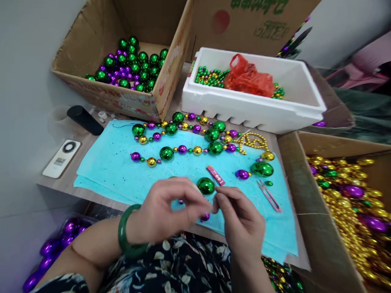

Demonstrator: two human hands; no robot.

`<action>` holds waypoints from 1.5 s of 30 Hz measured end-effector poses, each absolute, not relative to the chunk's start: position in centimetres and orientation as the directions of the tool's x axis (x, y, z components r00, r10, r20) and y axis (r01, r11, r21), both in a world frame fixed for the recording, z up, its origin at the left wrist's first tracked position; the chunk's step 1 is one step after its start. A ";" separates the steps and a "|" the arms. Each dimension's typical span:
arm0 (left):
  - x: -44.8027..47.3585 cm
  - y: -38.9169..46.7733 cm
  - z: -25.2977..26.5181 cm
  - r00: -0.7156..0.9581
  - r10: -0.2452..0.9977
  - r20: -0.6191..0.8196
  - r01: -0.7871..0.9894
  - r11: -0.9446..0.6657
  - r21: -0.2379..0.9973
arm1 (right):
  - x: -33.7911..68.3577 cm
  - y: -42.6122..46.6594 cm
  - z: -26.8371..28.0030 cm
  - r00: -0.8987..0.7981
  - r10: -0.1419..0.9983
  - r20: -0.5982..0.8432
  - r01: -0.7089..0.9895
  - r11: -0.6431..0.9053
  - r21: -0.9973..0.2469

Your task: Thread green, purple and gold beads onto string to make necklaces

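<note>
My left hand (171,207), a green bangle (124,232) on its wrist, is pinched closed and slightly blurred. What it holds is too small to make out. Close beside it, my right hand (241,219) pinches thumb against fingers, also on something I cannot make out. Just beyond the fingertips is a large green bead (206,186), and a purple bead (205,217) shows below the left fingers. A pink-and-white packet (215,175) lies behind the green bead. Right of my right hand are pink thread snips (269,196), a small green bead (269,183) and a large green bead (262,169).
Strung green, purple and gold beads (197,150) lie across the blue cloth (104,162). Behind stand a cardboard box (113,97) of beads and a white foam box (253,110) holding a red bag. Another box (301,195) of gold beads is at right. A white phone-like device (62,158) lies left.
</note>
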State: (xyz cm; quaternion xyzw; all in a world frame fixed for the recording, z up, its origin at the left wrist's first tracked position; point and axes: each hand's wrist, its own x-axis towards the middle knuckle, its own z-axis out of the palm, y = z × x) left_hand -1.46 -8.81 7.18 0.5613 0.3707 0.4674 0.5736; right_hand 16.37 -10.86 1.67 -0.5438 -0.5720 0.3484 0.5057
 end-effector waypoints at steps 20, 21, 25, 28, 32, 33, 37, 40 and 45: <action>-0.2 -6.0 1.3 0.041 0.967 -0.253 -0.253 0.255 0.933 | 16.0 -10.1 -0.2 0.120 0.991 0.052 0.235 0.023 -0.972; -0.2 -6.0 1.3 0.037 0.966 -0.255 -0.256 0.256 0.932 | 16.0 -10.1 -0.2 0.119 0.992 0.044 0.223 0.017 -0.975; -0.4 -6.1 1.1 0.046 0.969 -0.243 -0.253 0.247 0.936 | 15.8 -10.1 -0.3 0.111 0.994 0.023 0.200 0.001 -0.980; -0.5 -6.1 1.0 0.050 0.971 -0.232 -0.238 0.238 0.942 | 15.8 -10.0 -0.3 0.116 0.993 0.037 0.212 0.012 -0.977; -0.5 -6.1 1.0 0.050 0.973 -0.227 -0.229 0.232 0.945 | 15.9 -9.8 -0.5 0.116 0.993 0.030 0.212 0.005 -0.977; -0.5 -6.1 1.0 0.051 0.973 -0.227 -0.228 0.233 0.945 | 15.9 -9.8 -0.6 0.113 0.993 0.025 0.207 0.001 -0.978; -0.4 -6.2 1.3 0.061 0.970 -0.234 -0.233 0.242 0.942 | 16.0 -9.8 -0.6 0.093 0.996 -0.010 0.170 -0.026 -0.985; -0.4 -6.3 1.4 0.069 0.968 -0.241 -0.242 0.250 0.937 | 15.9 -9.7 -0.5 0.070 0.997 -0.041 0.145 -0.051 -0.988; -0.5 -6.3 1.2 0.075 0.967 -0.245 -0.243 0.256 0.936 | 15.9 -9.8 -0.2 0.053 0.997 -0.058 0.145 -0.066 -0.987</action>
